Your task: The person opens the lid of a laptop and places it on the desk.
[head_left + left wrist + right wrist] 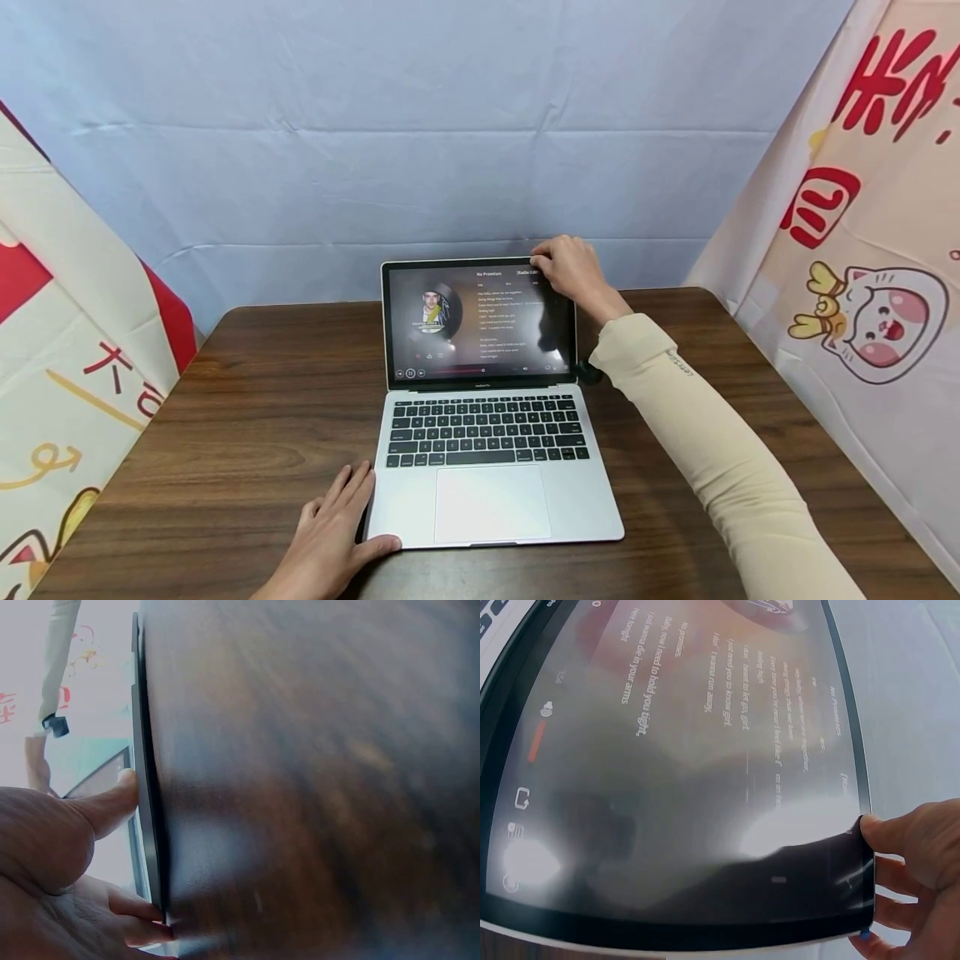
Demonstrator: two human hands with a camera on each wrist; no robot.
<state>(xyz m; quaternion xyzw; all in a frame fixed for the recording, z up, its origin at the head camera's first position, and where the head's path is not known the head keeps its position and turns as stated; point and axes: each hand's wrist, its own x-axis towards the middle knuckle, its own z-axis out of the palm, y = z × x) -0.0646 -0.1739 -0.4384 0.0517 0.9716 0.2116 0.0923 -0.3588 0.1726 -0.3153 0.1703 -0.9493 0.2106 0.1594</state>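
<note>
A silver laptop (491, 500) stands unfolded on the wooden table, its screen (480, 325) lit with a music player and song lyrics. At the screen's top right corner, my right hand (572, 265) pinches the rim, thumb on the front and fingers behind; the right wrist view shows this hand (922, 877) close up. My left hand (330, 529) rests at the front left corner of the base, its fingers straight along the side and the thumb on the corner. In the left wrist view, the thumb (112, 802) touches the laptop's edge.
The brown table (277, 400) stretches to both sides of the laptop. Behind it hangs a pale blue cloth (465, 125). Printed cloths with red characters and cartoon drawings hang at left (75, 375) and right (847, 250). A small dark object (590, 372) shows by my right sleeve.
</note>
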